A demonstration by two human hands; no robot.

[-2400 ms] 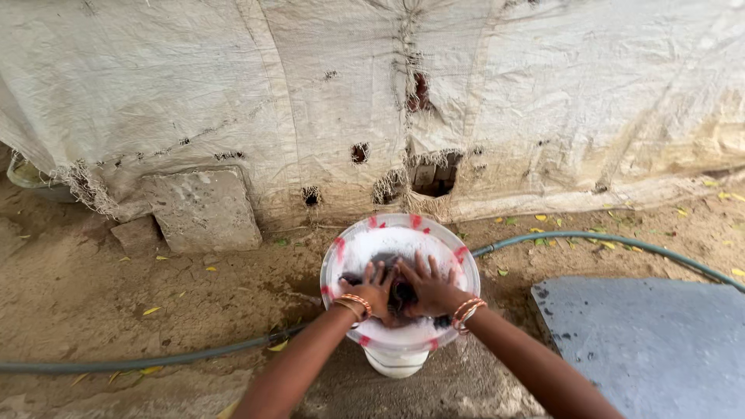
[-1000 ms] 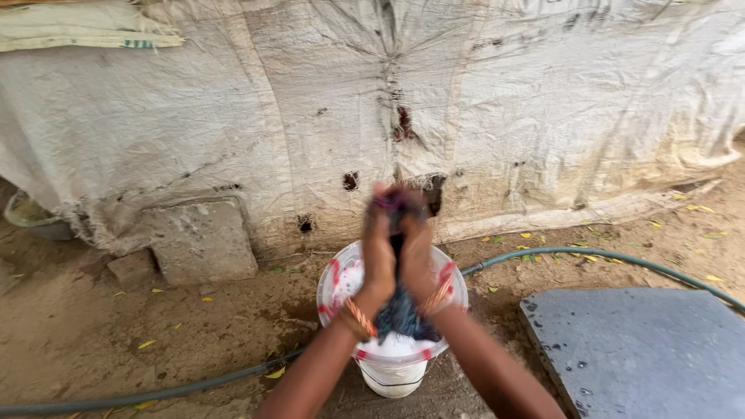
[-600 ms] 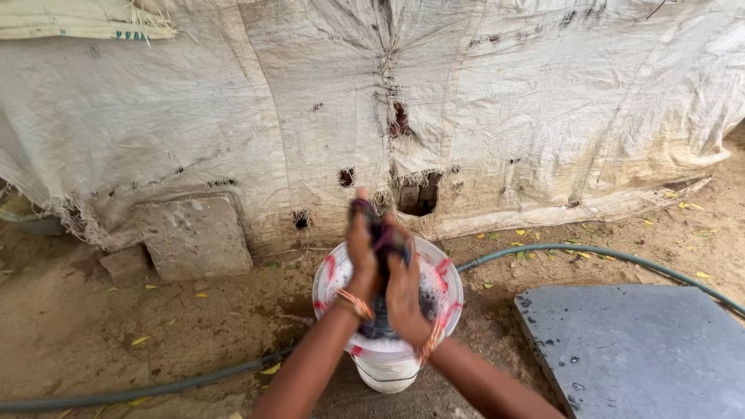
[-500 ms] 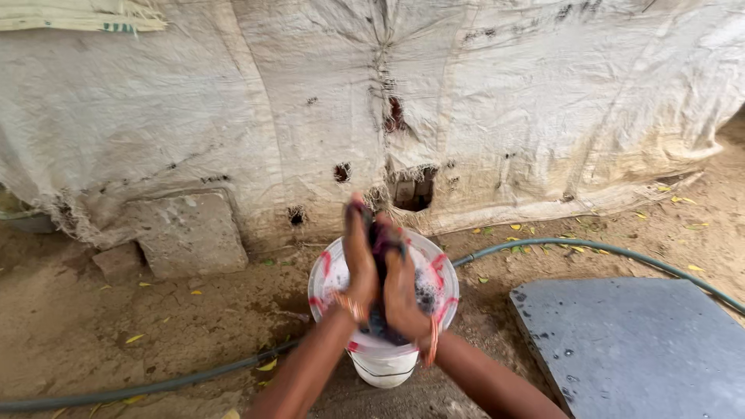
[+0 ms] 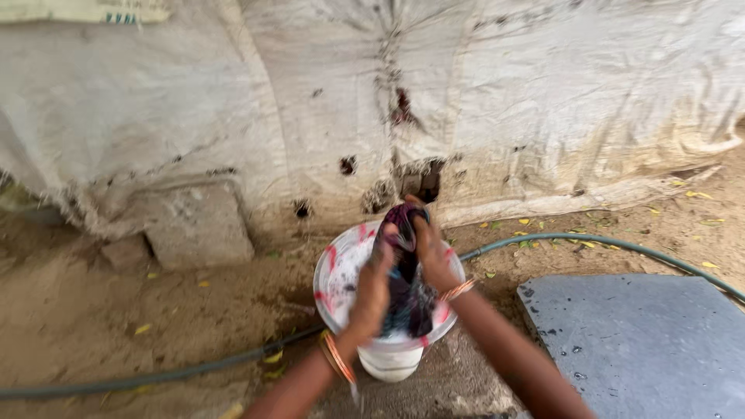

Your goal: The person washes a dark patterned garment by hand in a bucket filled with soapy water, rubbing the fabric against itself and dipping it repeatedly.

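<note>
While held above the white bucket (image 5: 388, 353), the dark wet cloth (image 5: 405, 291) is gripped tight by left hand (image 5: 372, 287) and right hand (image 5: 431, 252), fingers closed.

Single head view, looking down, near hands, facing tarp wall (image 5: 543, 101).

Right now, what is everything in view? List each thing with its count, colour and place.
cloth: one, dark with blue and purple, wet, held over the bucket
bucket: one, white with red marks, on the ground, centre
hose: one, green-grey, running across the ground behind the bucket
slab: one, grey, flat, lower right
block: one, grey, at the foot of the sheet, left
sheet: one, dirty white, torn, hanging behind
leaves: several, yellow, scattered on the soil
left hand: gripping the cloth, orange bangles at the wrist
right hand: gripping the cloth, bangle at the wrist
</note>
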